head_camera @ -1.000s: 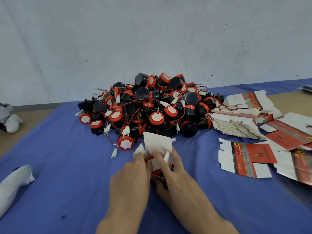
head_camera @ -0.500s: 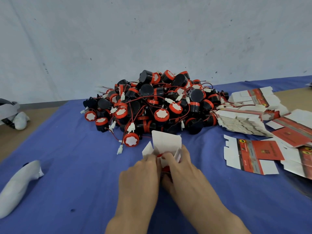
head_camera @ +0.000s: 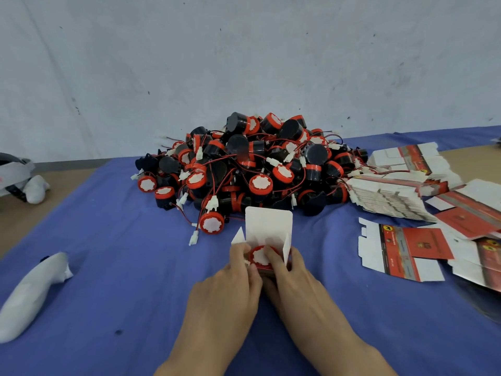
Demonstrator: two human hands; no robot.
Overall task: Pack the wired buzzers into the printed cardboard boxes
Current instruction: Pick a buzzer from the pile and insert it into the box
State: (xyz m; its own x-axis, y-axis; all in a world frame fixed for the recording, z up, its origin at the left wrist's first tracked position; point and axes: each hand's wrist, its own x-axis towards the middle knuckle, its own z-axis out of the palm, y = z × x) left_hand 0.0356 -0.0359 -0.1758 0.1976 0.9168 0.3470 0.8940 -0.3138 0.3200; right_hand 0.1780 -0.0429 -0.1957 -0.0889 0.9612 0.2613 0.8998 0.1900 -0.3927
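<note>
A small printed cardboard box (head_camera: 269,226) stands open in front of me, its white lid flap upright. A buzzer (head_camera: 260,257) with a red rim and white face sits in its mouth. My left hand (head_camera: 230,289) grips the box's left side, thumb by the left flap. My right hand (head_camera: 292,278) holds the right side, with a finger pressing on the buzzer's face. Behind lies a big pile of black and red wired buzzers (head_camera: 252,166). One loose buzzer (head_camera: 212,223) lies just left of the box.
Flat printed box blanks (head_camera: 401,251) lie to the right, with a stack of more blanks (head_camera: 390,196) behind them. A white bundle (head_camera: 32,289) rests at the left on the blue cloth (head_camera: 122,267). A grey wall stands behind the pile.
The buzzer's red rim and white face now show in the box's mouth, with my right finger on it. The view has shifted slightly left and down.
</note>
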